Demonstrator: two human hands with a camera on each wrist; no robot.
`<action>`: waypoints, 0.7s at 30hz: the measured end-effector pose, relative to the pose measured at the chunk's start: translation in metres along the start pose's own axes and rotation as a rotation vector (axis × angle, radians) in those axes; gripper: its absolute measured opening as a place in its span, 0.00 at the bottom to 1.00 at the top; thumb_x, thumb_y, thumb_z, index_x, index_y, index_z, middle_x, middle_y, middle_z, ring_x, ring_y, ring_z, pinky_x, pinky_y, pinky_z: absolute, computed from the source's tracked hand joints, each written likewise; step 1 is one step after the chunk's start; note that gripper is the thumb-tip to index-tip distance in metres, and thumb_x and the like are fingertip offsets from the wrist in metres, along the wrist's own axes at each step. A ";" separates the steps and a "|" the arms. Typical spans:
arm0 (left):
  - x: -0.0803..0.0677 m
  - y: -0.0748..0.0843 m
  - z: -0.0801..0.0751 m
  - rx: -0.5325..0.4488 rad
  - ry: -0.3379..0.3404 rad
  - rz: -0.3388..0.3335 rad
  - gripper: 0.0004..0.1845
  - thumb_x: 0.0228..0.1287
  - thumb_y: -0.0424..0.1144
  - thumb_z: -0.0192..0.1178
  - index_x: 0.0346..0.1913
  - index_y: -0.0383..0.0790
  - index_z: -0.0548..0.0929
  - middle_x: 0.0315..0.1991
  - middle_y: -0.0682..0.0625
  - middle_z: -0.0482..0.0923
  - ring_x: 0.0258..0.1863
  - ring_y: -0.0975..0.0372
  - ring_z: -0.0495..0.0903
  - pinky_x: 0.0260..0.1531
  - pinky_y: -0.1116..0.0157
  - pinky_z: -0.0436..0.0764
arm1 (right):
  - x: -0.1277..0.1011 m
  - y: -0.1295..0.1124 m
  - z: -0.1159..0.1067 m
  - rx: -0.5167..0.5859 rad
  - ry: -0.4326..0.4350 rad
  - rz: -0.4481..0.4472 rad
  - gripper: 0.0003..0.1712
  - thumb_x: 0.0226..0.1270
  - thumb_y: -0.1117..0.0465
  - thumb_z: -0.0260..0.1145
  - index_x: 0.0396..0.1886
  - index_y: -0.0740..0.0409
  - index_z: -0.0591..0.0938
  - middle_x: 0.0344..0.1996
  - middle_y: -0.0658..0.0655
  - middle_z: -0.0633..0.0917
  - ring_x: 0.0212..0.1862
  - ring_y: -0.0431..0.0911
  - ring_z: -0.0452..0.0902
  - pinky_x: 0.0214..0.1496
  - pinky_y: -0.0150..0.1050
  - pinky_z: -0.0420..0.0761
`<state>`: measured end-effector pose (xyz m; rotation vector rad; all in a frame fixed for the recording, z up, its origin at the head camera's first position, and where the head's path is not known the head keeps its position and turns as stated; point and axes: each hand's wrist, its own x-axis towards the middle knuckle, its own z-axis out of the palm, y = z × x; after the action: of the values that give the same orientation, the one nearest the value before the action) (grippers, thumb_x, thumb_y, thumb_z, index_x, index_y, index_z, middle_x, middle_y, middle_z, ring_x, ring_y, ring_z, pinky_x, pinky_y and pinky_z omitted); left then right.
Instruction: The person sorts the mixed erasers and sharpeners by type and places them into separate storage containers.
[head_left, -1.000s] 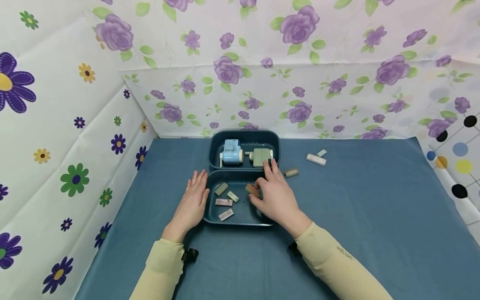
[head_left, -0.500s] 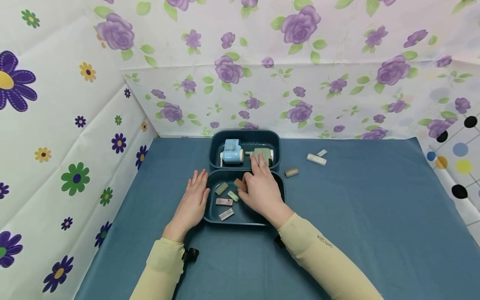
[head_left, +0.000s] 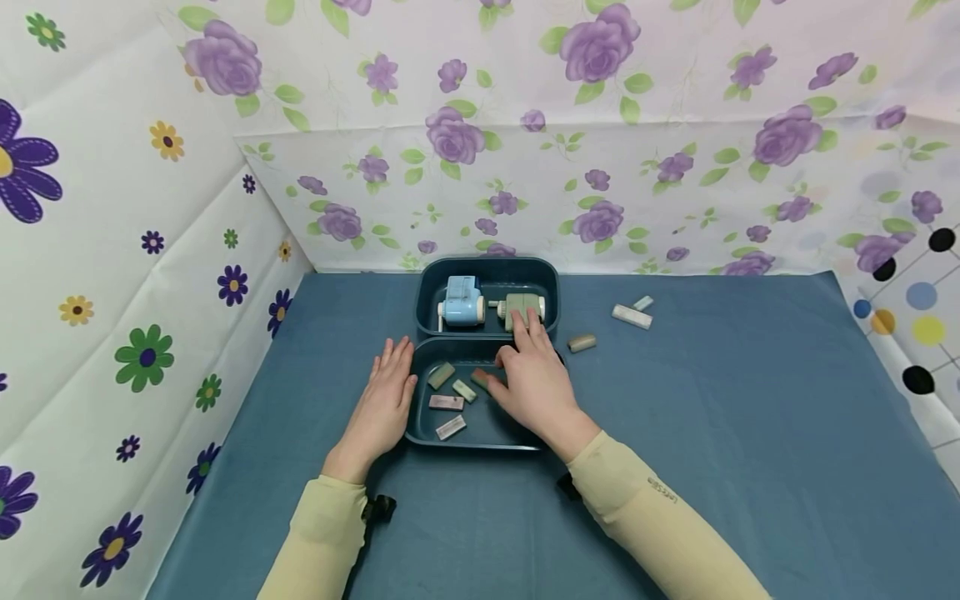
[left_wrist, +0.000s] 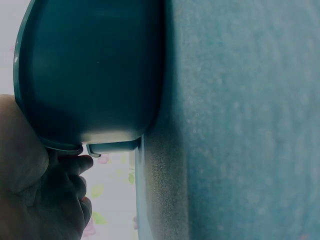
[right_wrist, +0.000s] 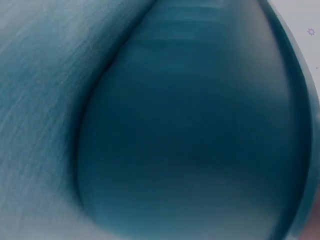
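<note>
My left hand (head_left: 381,408) rests with straight fingers against the left wall of the front dark teal tray (head_left: 480,444). In the left wrist view, the thumb side of that hand lies by the tray's rim. Over the right half of this tray is my right hand (head_left: 542,387), its thumb beside a reddish-brown eraser-like block (head_left: 479,378) on the tray floor. The index finger stands apart from the block, and the longer fingers reach over a green crank pencil sharpener (head_left: 522,305). Several small blocks, among them a pink one (head_left: 446,402), lie in the tray's left half.
Behind stands a second teal tray (head_left: 487,265) with the green sharpener and a blue crank pencil sharpener (head_left: 462,302). To the right, on the blue cloth (head_left: 712,417), are a tan block (head_left: 582,342), a white block (head_left: 632,317) and a smaller pale one (head_left: 643,303).
My right hand carried the reddish-brown block leftward within the front tray, then its index finger came away and the hand shifted slightly back right. My left hand has stayed at the tray.
</note>
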<state>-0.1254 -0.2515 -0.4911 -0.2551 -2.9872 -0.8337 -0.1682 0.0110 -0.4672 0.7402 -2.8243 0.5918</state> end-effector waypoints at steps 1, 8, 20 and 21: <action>0.000 0.000 0.000 0.000 0.001 0.001 0.31 0.89 0.37 0.47 0.85 0.30 0.55 0.86 0.38 0.49 0.87 0.48 0.38 0.83 0.44 0.43 | -0.001 0.000 -0.001 -0.001 -0.003 0.002 0.13 0.73 0.50 0.76 0.39 0.56 0.90 0.81 0.73 0.61 0.85 0.65 0.43 0.86 0.53 0.49; 0.001 0.000 0.001 0.009 -0.002 -0.005 0.31 0.89 0.37 0.46 0.85 0.30 0.55 0.86 0.39 0.49 0.87 0.49 0.38 0.83 0.44 0.42 | -0.002 0.002 -0.005 0.005 -0.017 0.003 0.12 0.74 0.51 0.75 0.43 0.56 0.91 0.82 0.73 0.60 0.85 0.66 0.42 0.86 0.52 0.49; 0.000 0.000 0.000 0.015 -0.004 -0.004 0.31 0.89 0.37 0.46 0.85 0.30 0.55 0.87 0.38 0.48 0.87 0.48 0.38 0.83 0.44 0.42 | -0.009 0.009 -0.009 0.026 0.030 -0.006 0.12 0.75 0.54 0.74 0.49 0.57 0.91 0.81 0.73 0.61 0.85 0.66 0.44 0.84 0.56 0.54; 0.000 0.001 0.000 0.015 -0.004 -0.003 0.31 0.89 0.37 0.46 0.85 0.30 0.55 0.87 0.38 0.48 0.87 0.48 0.38 0.83 0.44 0.42 | -0.010 0.010 -0.009 0.023 0.032 -0.003 0.12 0.75 0.54 0.74 0.49 0.56 0.91 0.82 0.73 0.61 0.85 0.66 0.44 0.84 0.56 0.55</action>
<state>-0.1255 -0.2508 -0.4911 -0.2523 -2.9975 -0.8119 -0.1642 0.0268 -0.4648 0.7328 -2.7912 0.6305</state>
